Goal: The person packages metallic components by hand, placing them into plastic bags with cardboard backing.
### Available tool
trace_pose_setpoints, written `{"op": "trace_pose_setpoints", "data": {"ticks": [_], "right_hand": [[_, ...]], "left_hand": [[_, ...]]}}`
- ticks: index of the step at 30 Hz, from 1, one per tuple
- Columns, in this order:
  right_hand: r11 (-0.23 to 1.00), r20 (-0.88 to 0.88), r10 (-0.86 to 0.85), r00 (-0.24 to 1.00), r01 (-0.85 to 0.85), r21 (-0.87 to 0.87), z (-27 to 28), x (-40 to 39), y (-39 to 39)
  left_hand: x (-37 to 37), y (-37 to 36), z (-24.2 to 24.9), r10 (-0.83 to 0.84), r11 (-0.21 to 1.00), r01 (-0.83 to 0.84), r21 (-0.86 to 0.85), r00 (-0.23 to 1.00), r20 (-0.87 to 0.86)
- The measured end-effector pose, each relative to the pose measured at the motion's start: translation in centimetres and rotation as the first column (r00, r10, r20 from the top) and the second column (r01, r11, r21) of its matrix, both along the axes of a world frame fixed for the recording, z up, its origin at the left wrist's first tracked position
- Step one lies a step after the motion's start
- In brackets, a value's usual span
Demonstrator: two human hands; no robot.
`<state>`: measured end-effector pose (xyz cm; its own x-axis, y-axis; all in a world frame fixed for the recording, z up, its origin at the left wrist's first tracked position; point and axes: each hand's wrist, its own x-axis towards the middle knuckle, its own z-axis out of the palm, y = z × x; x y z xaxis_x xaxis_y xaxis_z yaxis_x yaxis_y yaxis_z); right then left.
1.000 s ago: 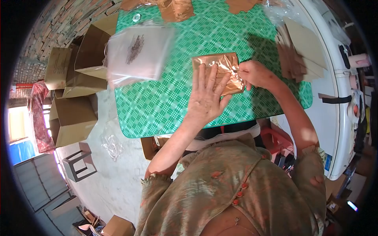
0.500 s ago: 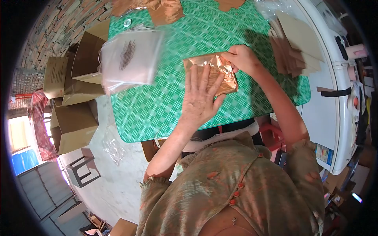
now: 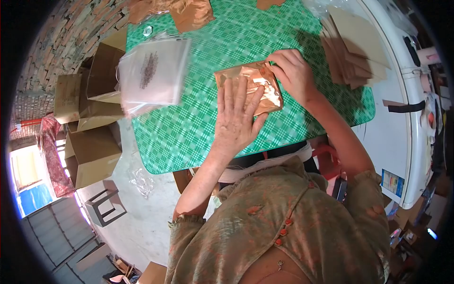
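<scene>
A flat packet wrapped in shiny copper-coloured foil (image 3: pixel 271 98) lies on the green checked tablecloth (image 3: pixel 203 142) in front of me. My left hand (image 3: pixel 235 116) rests on the packet with its fingers stretched out and spread, covering much of its left and middle. At the packet's upper right corner, my right hand (image 3: pixel 294 75) pinches a gathered bit of the foil between thumb and fingers. Creases and bright glare run over the foil's right half. What the foil wraps is hidden.
Clear plastic bags (image 3: pixel 168 71) lie stacked at the table's left. Tan flat sheets (image 3: pixel 357 40) fan out at the right, beside a white appliance (image 3: pixel 395 132). More copper foil (image 3: pixel 191 14) lies at the far edge. Open cardboard boxes (image 3: pixel 97 146) stand left of the table.
My right hand has shifted its grip at the packet's upper right corner; its fingers are now more bent and the foil there is bunched. My left hand stays flat on the packet.
</scene>
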<state>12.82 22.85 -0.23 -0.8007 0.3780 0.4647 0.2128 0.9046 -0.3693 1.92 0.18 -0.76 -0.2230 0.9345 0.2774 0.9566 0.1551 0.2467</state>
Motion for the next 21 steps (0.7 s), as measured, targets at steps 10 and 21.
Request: {"op": "trace_pose_setpoints", "data": {"ticks": [10, 21], "right_hand": [[0.948, 0.336, 0.192, 0.922, -0.263, 0.177, -1.0, 1.7, -0.7], [0.964, 0.316, 0.087, 0.945, -0.16, 0.213, -1.0, 1.6, 0.2]], "left_hand": [[0.1, 0.1, 0.1, 0.003, 0.999, -0.004, -0.033, 1.0, -0.014], [-0.1, 0.1, -0.2, -0.006, 1.0, 0.006, -0.004, 1.0, -0.029]]}}
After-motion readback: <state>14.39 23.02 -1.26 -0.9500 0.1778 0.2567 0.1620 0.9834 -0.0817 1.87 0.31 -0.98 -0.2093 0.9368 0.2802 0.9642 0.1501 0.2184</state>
